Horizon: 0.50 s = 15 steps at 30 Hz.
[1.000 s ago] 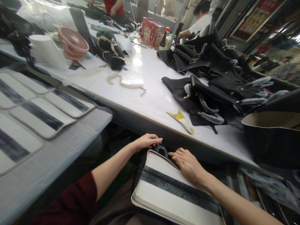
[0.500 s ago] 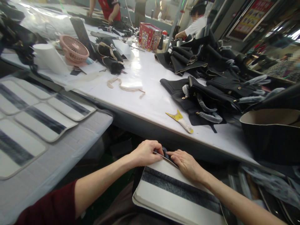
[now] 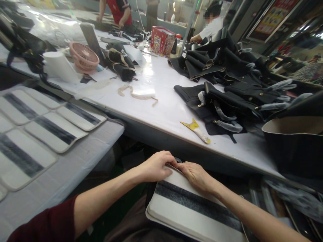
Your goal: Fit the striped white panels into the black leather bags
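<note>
A cream panel with a dark stripe (image 3: 191,215) lies across my lap as one face of a black bag, whose dark side shows at the panel's left. My left hand (image 3: 160,166) is closed on the panel's far edge, fingers curled over it and thumb on the cream face. Right beside it, my right hand (image 3: 198,176) pinches the same edge, its fingertips meeting the left ones. A dark handle loop (image 3: 178,160) peeks out just behind the fingertips, mostly covered by them.
On the white table (image 3: 161,101) ahead are a yellow spreader (image 3: 195,131), black bag parts (image 3: 219,107), a pink fan (image 3: 84,57) and a red box (image 3: 163,42). Striped panels (image 3: 52,134) cover a side table at left. Co-workers stand beyond.
My left hand has come from beyond the handle loop onto the panel's edge, then closed up against my right hand. The loop is now mostly hidden behind my fingers.
</note>
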Tool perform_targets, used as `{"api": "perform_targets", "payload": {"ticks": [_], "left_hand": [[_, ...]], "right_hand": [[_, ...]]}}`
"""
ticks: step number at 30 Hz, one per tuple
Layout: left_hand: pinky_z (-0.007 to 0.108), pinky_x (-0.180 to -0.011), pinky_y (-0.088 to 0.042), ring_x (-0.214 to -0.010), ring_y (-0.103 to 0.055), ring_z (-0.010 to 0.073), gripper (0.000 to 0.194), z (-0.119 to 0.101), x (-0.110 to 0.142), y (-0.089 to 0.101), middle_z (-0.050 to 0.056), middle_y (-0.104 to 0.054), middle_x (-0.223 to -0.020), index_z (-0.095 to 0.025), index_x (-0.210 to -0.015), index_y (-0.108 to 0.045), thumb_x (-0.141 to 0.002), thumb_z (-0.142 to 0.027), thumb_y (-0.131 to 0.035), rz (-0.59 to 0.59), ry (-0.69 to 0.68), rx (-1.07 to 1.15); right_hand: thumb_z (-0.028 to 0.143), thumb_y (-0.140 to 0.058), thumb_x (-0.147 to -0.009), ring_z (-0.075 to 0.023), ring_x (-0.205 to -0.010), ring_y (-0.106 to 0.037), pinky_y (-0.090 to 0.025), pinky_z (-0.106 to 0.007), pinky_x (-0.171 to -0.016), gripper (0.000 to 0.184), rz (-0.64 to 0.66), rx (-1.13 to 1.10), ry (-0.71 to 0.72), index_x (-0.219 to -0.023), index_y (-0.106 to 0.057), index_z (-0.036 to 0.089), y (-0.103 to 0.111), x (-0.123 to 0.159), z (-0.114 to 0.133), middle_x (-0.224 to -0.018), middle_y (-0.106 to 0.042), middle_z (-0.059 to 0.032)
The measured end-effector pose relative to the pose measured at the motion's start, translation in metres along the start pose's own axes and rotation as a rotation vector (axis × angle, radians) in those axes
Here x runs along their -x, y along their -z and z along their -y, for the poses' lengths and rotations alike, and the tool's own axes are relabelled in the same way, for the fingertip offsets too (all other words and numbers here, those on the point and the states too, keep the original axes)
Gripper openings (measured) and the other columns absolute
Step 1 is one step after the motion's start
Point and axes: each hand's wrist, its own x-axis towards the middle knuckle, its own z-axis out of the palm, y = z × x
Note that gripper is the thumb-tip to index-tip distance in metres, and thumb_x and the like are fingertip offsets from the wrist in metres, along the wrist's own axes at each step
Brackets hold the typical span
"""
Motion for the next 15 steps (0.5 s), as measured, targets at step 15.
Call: {"api": "perform_targets", "payload": {"ticks": [15], "left_hand": [[0.025,-0.058,-0.034,-0.067,-0.047,0.0142,0.016,0.014,0.003,-0.014,-0.003,-0.056,-0.069,-0.019,-0.075,-0.066,-0.06,-0.018,-0.059,-0.157,0.381,0.323]], "right_hand": [[0.052,-0.019,-0.103,-0.024,-0.114,-0.061,-0.046,-0.038,-0.098,0.056,0.019,-0.105,-0.046,-0.131,-0.062,0.029,0.006,-0.001,0.002,-0.126,-0.066,-0.004]]}}
